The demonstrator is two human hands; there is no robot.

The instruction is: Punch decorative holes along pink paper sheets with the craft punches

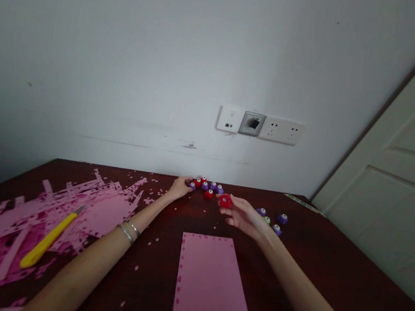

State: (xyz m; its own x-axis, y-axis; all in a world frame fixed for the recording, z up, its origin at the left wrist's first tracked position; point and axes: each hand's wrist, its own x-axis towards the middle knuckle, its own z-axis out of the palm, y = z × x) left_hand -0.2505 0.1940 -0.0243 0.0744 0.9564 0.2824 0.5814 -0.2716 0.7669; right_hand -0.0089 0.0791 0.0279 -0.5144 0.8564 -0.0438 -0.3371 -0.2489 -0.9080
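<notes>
My right hand (242,215) holds a small red craft punch (225,201) between thumb and fingers, raised a little over the table. At the far edge, my left hand (180,188) has its fingers closed around a small purple craft punch (192,186). Beside it stand several more red and purple punches, among them a red punch (208,194) and a purple punch (219,189). Nearer to me lies a pink sheet of paper (212,278), with shapes punched along its left and top edges.
Pink paper scraps (106,208) cover the left side, with a yellow craft knife (50,238) on top. Right of my right hand are several punches, including a purple one (283,219). A patterned strip (303,204) lies at the back right. Wall sockets (281,130) are above the table (316,260).
</notes>
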